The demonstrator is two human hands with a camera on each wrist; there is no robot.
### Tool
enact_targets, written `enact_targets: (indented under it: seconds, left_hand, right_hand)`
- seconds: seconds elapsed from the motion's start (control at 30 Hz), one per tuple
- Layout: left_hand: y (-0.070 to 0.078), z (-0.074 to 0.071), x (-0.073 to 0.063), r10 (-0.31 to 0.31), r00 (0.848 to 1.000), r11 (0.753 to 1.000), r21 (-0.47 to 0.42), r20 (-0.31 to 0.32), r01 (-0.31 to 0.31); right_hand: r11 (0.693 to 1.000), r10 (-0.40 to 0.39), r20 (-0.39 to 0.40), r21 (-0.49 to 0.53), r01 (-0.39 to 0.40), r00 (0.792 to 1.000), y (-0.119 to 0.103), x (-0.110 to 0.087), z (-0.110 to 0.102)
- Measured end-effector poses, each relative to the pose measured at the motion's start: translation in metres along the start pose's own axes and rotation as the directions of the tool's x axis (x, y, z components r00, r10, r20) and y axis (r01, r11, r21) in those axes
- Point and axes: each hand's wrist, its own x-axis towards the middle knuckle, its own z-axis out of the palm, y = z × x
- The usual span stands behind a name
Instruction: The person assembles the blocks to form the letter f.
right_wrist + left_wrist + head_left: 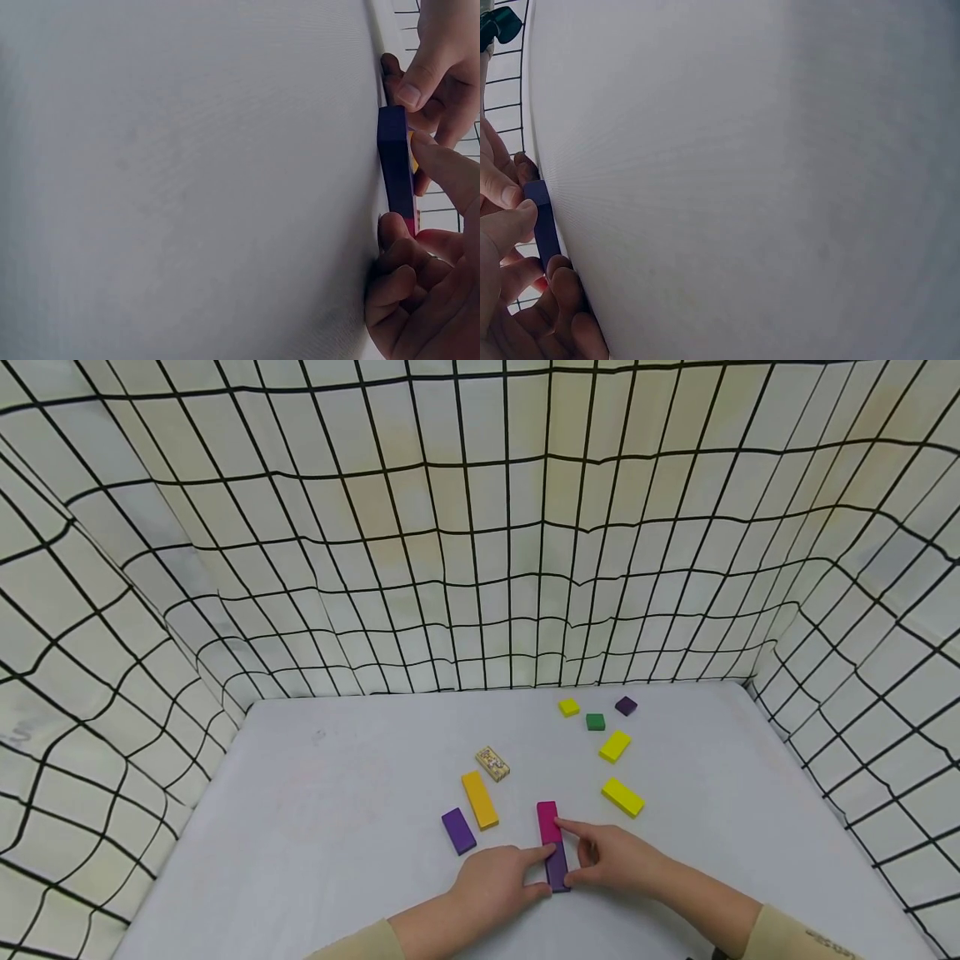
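Note:
A pink block (548,821) and a purple block (557,870) lie end to end on the white table, forming one strip between both hands. The left hand (495,877) holds the strip from the left, its index fingertip near the joint and its thumb by the near end. From the other side, the right hand (621,858) spans the strip, index finger on the pink block's edge and thumb against the purple block's near corner. Both wrist views show a thumb on the purple block (546,232), with other fingers curled near the tabletop. Its end face (392,126) shows in the right wrist view.
Left of the strip lie another purple block (459,832), an orange block (480,800) and a patterned block (492,763). To the right are yellow blocks (622,797), a green block (596,722) and a dark purple block (626,706). Black netting (510,574) over white cloth surrounds the table.

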Motion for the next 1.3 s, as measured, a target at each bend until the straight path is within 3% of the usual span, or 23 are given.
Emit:
enact_targets:
  seconds: [0.9, 1.3]
  left_hand:
    - [-0.0021, 0.0024, -0.0005, 0.014, 1.0, 1.0, -0.005, -0.023, -0.014]
    - [-0.0007, -0.0001, -0.0012, 0.002, 1.0, 1.0, -0.01, 0.003, -0.002]
  right_hand:
    - [1.0, -0.008, -0.014, -0.028, 0.007, 1.0, -0.0019, -0.002, 0.0022]
    - [1.0, -0.001, -0.001, -0.014, 0.001, 1.0, -0.0025, -0.0014, 0.0003]
